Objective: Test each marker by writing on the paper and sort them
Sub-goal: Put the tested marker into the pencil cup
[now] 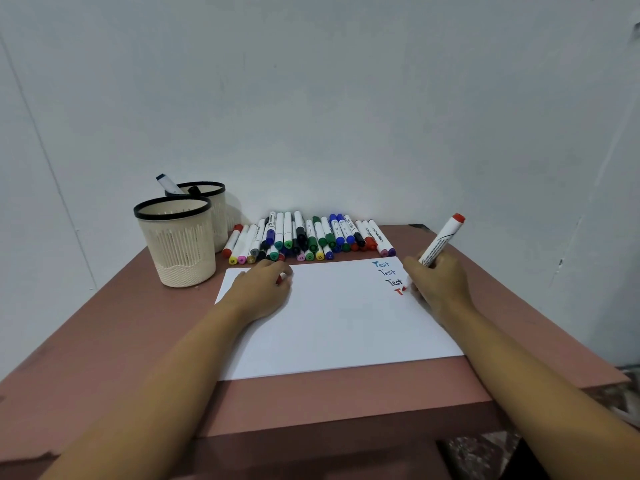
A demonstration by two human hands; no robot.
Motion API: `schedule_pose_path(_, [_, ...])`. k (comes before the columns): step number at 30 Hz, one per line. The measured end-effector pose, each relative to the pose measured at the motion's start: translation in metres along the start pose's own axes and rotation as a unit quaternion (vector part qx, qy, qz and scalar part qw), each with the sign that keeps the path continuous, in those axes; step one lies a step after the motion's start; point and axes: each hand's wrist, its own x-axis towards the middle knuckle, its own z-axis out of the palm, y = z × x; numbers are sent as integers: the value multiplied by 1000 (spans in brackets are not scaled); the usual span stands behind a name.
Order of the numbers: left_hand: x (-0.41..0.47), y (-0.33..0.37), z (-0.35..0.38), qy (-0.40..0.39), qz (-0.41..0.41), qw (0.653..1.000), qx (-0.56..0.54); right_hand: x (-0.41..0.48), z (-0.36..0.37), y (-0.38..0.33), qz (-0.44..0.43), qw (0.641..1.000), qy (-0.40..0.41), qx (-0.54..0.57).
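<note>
Two bare forearms reach over the near edge of the pinkish desk (104,327) onto a white sheet of paper (339,327). The right hand (438,282) has its fingers (414,268) wrapped around the barrel of a red marker (441,242). The marker's red end tilts up and away from the fingers and its tip is on the paper just below them. Right at that tip is a fresh red "T" (400,291), under three lines reading "Test" (387,273) in blue, grey and black. The left hand (263,289) rests knuckles-up on the paper's far left corner. Its fingers are curled in and pinch a small red piece (280,279), which looks like a cap. Just beyond the left fingers, a row of capped markers (308,239) in many colours lies across the back of the desk. Left of those fingers stand two cream cups with black rims, the near cup (176,240) and, behind it, the far cup (211,206) with a marker (168,183) sticking out.
</note>
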Motion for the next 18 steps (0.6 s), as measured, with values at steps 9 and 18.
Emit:
schedule_pose_path(9, [0, 0, 0, 2, 1, 1000, -1, 2, -2, 4, -16, 1000, -8, -22])
schedule_pose_path(18, [0, -1, 0, -2, 1, 1000, 1, -1, -3, -1, -15, 999, 45, -18])
